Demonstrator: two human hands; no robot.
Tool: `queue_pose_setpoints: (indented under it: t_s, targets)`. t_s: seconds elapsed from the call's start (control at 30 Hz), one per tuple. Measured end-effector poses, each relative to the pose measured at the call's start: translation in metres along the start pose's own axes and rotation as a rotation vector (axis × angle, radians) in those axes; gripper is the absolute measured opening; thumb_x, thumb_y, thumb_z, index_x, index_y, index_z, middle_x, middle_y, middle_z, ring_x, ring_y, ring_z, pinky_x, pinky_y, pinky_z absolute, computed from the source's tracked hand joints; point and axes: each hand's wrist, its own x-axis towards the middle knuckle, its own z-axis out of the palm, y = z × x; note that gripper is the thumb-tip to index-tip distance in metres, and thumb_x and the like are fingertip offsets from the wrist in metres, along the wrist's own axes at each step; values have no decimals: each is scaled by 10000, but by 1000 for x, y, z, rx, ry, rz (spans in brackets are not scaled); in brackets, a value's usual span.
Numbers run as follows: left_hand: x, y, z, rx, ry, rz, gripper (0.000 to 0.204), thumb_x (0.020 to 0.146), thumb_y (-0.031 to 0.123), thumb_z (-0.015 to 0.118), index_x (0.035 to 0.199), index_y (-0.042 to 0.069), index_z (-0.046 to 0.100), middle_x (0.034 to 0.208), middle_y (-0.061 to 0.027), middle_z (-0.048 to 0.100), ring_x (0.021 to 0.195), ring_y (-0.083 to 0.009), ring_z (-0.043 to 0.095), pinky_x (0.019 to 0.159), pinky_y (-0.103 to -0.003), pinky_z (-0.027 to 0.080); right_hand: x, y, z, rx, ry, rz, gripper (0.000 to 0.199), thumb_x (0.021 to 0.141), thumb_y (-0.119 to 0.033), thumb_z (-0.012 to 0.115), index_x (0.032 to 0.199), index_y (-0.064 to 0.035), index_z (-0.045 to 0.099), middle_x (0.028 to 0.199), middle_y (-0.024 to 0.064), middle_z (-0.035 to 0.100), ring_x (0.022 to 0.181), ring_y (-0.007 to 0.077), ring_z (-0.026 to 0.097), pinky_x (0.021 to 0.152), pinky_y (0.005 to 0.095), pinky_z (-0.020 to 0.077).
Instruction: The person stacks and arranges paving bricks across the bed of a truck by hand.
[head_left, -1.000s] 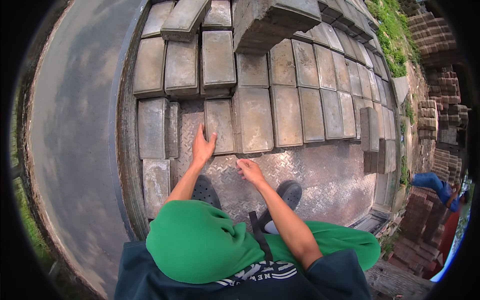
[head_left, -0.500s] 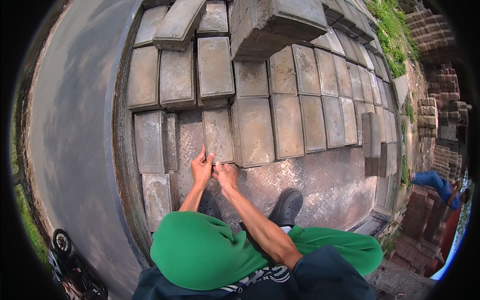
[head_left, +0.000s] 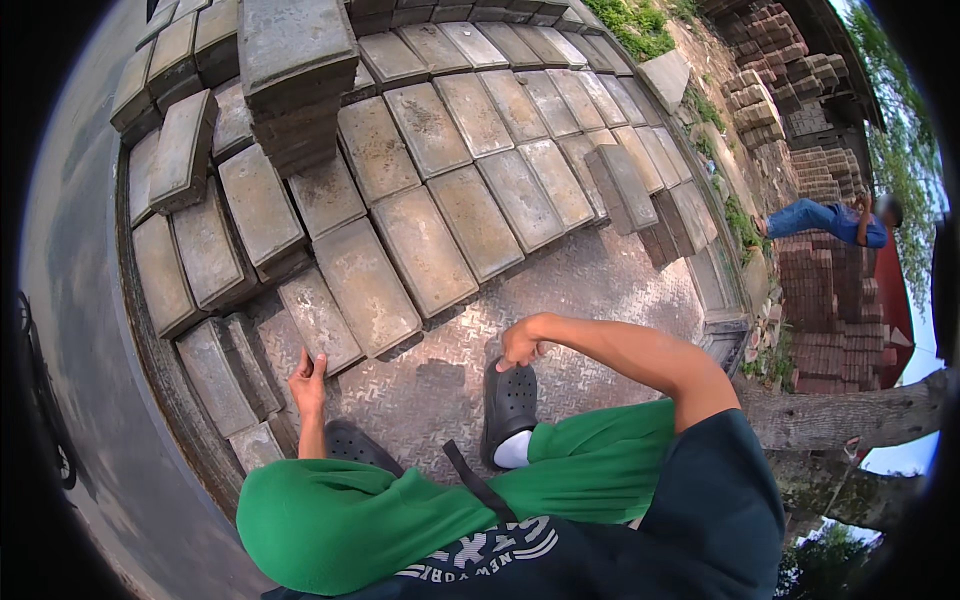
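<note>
Fingers of the left hand (head_left: pixel 310 392) stand apart from its thumb at the near end of a concrete paver (head_left: pixel 320 318); the right hand (head_left: pixel 520 342), earlier at the same end, is now well to the paver's right, fingers curled together. Diamond-plate metal floor (head_left: pixel 590 300) shows before the paver; beyond it run rows of pavers (head_left: pixel 445 215). Outdoors, far to its right, stand reddish-brown block stacks (head_left: pixel 825 340) and a person in blue (head_left: pixel 830 220).
</note>
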Motion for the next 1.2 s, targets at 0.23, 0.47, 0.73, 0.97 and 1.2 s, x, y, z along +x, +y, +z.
queue_pose_setpoints:
  t_s: [0.23, 0.47, 0.73, 0.97, 1.2]
  targets:
    - [-1, 26, -12, 499, -75, -4, 723, 914, 302, 687, 1409, -126, 380, 1260, -225, 619, 1132, -206, 607, 972, -301, 454, -168, 203, -87, 49, 1207, 656, 642, 846, -625, 599, 1095, -40, 691, 1082, 172, 705, 1049, 327, 671, 873, 452, 530]
    - [-7, 163, -21, 962, -391, -10, 636, 914, 431, 623, 1338, -33, 524, 1122, -250, 675, 1054, -334, 666, 933, -381, 502, -133, 302, -122, 392, 1428, 394, 1375, 564, -764, 756, 1569, -136, 59, 1515, 302, 284, 1384, 448, 344, 1109, 558, 325]
    - [-12, 288, 38, 1451, -345, 287, 463, 927, 429, 568, 1151, 27, 625, 980, -157, 719, 944, -344, 675, 833, -434, 521, -104, 303, -137, 494, 1578, 275, 1286, 551, -582, 835, 1570, -274, 115, 1447, 273, 389, 1328, 439, 411, 1077, 545, 352]
    - [8, 275, 94, 1348, -211, 410, 445, 968, 437, 487, 1013, 33, 669, 944, -213, 696, 925, -399, 657, 818, -491, 513, -117, 224, -107, 507, 1578, -9, 1161, 532, -418, 843, 1530, -199, 291, 1380, 260, 493, 1274, 422, 482, 1050, 499, 396]
    - [6, 249, 80, 1035, 204, 314, 434, 962, 435, 491, 983, 40, 668, 971, -201, 697, 972, -391, 650, 857, -494, 491, -149, 19, -60, 191, 1417, -258, 1126, 528, -399, 843, 1508, -193, 329, 1303, 279, 501, 1220, 420, 517, 1029, 452, 429]
